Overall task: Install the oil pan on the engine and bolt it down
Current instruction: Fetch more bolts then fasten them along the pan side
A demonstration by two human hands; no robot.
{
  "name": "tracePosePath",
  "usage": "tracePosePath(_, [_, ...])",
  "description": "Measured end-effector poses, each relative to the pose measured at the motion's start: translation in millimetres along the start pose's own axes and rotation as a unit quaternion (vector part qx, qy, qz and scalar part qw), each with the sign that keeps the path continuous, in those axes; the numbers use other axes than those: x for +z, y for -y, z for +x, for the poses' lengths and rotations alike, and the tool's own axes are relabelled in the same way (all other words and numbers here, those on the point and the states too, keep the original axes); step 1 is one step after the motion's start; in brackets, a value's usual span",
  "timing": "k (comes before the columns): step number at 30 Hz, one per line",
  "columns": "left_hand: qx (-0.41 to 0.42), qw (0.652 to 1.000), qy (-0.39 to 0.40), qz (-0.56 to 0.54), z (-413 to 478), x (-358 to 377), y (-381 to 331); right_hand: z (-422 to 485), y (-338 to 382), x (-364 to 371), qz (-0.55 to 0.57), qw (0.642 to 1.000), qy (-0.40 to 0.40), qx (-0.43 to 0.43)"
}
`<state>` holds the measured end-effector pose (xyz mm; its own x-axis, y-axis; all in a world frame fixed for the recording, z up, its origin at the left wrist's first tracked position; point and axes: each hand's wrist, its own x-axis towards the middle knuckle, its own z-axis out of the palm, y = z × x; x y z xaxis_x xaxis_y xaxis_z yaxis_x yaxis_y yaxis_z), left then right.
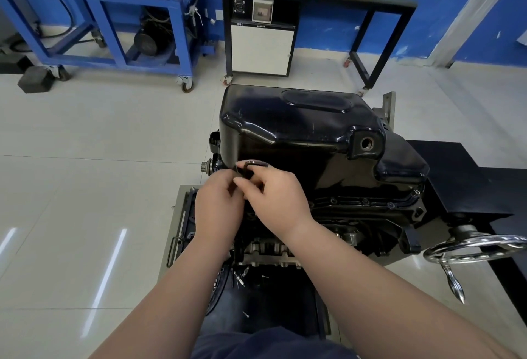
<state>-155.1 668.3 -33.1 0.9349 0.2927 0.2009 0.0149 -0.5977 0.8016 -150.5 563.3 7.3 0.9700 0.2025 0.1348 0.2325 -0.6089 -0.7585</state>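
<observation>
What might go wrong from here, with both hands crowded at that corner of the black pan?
1. The L-shaped key is pinched by the right hand, the left hand crowding it, tight against the oil pan; it may slip. The bolt itself is hidden.
2. Loose bolts lie on the dark tray below; a dropped one could get lost there.
3. The drain hole looks open; left unplugged, oil would probably leak.

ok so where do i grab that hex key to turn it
Hold the hex key on its upright arm, just below the bend, coming from the near side. The pan wall stands right behind it, so only the front looks open. The right hand pinches it about there.
</observation>
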Motion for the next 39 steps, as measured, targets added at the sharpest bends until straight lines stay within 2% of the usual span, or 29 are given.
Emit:
tracePosePath(4, [0.01, 1.0, 0.007, -0.014, -1.1, -0.9, -1.5, -0.9, -2.7, -3.8, 0.043, 0.999, -0.014, -0.001])
tracePosePath(10, [-0.026, 0.999, -0.011, -0.027, -2.0, 2.5, 0.8, 2.2, -3.3, 2.7, 0.001, 0.998, -0.067, 0.02])
tracePosePath(16, [0.019, 1.0, -0.006, -0.017, 0.7, 1.9, 3.0, -0.8, -4.4, -1.4, 0.019, 1.0, -0.011, -0.018])
tracePosePath(20, [0.015, 0.999, -0.006, -0.049, -3.5, 1.9, 1.1, -0.7, -5.0, -2.9, 0.05, 0.998, -0.043, -0.01])
tracePosePath(24, [-0.014, 0.998, -0.01, -0.055, -4.4, 4.6, 4.8, -0.8, -5.6, 1.1, 0.032, 0.997, -0.077, 0.005])
tracePosePath(30, [0.03, 0.999, -0.01, -0.015, -1.8, 4.0, 5.6, -1.8, -6.5, 1.2, 0.048, 0.999, -0.015, 0.002])
tracePosePath(35, [0.006, 0.999, -0.007, -0.037, -4.6, 3.7, 4.8, 0.0, -5.4, 0.2, 0.032, 0.998, -0.062, 0.001])
tracePosePath(39, [-0.016, 0.999, -0.012, -0.026, -3.6, 4.6, 5.1, -0.1, -4.9, 1.3, 0.011, 0.998, -0.062, 0.012])
